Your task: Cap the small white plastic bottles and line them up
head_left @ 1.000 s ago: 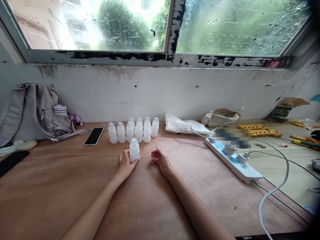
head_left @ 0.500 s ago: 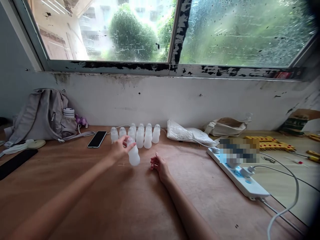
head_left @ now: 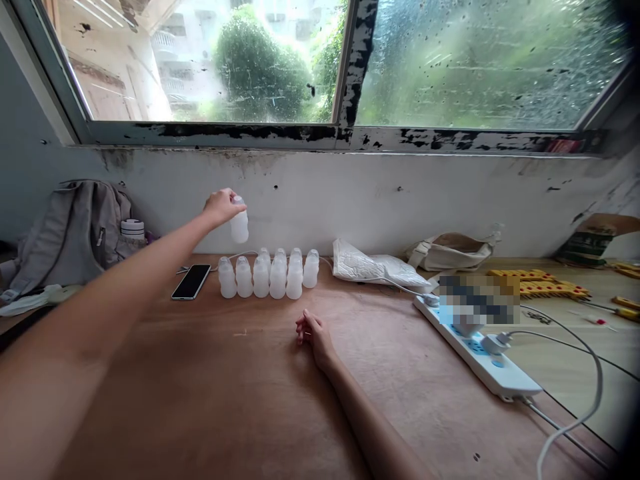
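Observation:
My left hand [head_left: 220,207] is raised in front of the wall, gripping a small translucent white bottle [head_left: 239,225] by its top, well above the table. Beneath it, several like bottles [head_left: 270,273] stand in a tight group near the back of the brown table [head_left: 210,400]. My right hand [head_left: 313,333] rests on its side on the table in front of the group, fingers loosely curled, holding nothing.
A black phone [head_left: 189,281] lies left of the bottles, a grey backpack [head_left: 75,233] with a flask behind it. To the right are a white plastic bag [head_left: 375,267], a power strip [head_left: 485,353] with cables, a canvas pouch [head_left: 450,252] and yellow tools [head_left: 540,287].
My left hand lifted the single bottle off the table in front of the group and carried it up and back, above the row. My right hand stayed on the table.

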A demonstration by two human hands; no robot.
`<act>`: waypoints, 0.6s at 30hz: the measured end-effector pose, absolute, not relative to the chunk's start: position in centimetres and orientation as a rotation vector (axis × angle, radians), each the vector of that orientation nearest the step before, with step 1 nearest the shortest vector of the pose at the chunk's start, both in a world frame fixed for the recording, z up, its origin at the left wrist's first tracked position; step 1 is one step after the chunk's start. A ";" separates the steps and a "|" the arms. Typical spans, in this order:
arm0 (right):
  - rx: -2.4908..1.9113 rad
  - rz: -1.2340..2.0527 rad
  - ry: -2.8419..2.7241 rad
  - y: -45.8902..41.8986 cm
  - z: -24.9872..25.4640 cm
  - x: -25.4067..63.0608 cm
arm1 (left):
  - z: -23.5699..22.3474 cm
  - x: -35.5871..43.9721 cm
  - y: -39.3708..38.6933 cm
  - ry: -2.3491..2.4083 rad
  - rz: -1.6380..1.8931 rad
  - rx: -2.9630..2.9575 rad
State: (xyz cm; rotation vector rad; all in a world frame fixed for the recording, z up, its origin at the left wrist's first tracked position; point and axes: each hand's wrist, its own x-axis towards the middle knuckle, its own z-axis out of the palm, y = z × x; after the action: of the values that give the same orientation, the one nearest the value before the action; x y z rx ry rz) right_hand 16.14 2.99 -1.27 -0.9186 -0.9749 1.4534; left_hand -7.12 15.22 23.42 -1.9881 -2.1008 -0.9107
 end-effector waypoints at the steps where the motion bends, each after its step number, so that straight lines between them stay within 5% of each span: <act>1: -0.924 1.448 -0.978 3.0 -1.3 16.1 | 22.2 -7.1 15.8 -2.127 -0.876 -2.010; 8: -0.934 1.398 -1.039 3.1 -1.5 15.9 | 14.9 -6.7 18.1 -2.305 -0.534 -2.156; 18: -0.951 1.400 -1.050 3.2 -1.6 15.8 | 12.5 -6.1 19.3 -2.355 -0.290 -2.192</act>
State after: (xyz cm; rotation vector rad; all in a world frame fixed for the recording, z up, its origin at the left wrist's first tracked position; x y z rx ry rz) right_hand 15.83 3.19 -1.60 -0.9507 -1.0497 1.4004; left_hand -6.09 19.35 12.48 -2.1921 -2.3550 -0.2904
